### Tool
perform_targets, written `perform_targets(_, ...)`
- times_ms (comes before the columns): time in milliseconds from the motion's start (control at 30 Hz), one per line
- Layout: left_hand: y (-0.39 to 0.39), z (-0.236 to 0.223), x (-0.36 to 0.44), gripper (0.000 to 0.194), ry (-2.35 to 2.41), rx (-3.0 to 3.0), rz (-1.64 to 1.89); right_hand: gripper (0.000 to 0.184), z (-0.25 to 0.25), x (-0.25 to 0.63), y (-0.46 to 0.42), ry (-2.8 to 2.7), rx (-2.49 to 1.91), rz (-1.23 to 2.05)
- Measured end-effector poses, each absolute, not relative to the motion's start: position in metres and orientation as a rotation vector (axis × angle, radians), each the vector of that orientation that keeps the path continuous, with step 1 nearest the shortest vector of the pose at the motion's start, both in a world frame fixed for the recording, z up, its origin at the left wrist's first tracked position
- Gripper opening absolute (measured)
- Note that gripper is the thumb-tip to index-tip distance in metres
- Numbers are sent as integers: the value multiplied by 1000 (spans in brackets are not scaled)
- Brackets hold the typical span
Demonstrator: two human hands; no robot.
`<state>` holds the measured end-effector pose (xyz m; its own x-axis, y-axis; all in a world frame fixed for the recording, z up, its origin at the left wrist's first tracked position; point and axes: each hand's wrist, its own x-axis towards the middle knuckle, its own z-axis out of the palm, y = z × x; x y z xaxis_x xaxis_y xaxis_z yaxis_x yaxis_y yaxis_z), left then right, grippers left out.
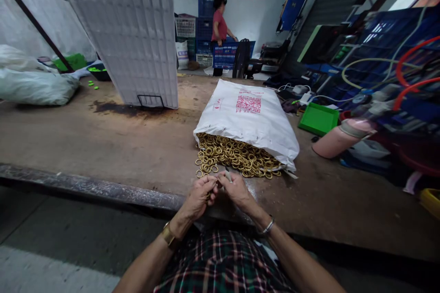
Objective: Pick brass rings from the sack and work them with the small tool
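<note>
My left hand (202,196) is closed with a gold-coloured ring (208,196) partly showing between its fingers. Almost touching it, my right hand (237,190) pinches a small knife (228,174), whose short grey blade points up and away from me. What lies between the fingertips of both hands is too small to make out. Just beyond them, many gold-coloured rings (237,155) spill from the open mouth of a white sack (227,105) with red print. The sack lies on its side on the brown table (137,146).
A tall white slatted panel (137,36) stands on the table at left. Right of the sack are a green tray (318,118), a pink cylinder (343,137) and coiled hoses (400,73). Behind the table, a person in a red shirt (220,24) stands by a blue crate (225,54).
</note>
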<state>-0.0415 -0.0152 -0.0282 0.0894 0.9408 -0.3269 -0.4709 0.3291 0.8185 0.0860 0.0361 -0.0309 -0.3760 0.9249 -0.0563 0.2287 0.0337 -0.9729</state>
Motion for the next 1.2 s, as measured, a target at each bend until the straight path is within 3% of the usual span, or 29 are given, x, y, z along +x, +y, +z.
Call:
perform_targets(133,-17,-26,-38,34,1074,676,1162,27,-29,88,34,-1765,-1167,1314)
perform_targets(600,-17,-29,-35,35,1059,759,1099,31,-40,92,35,-1525,-1168,1631)
perform_targets(800,-16,-30,-32,34,1114,739,1121,25,-44,100,38,-1812,-1281,1160)
perform_targets(1000,-13,-26,-31,34,1180,806,1139,14,-46,105,28,-2205,-1219,940)
perform_targets(1200,-14,-26,-31,35,1240,820,1132,22,-42,104,27,-2360,-1239,758)
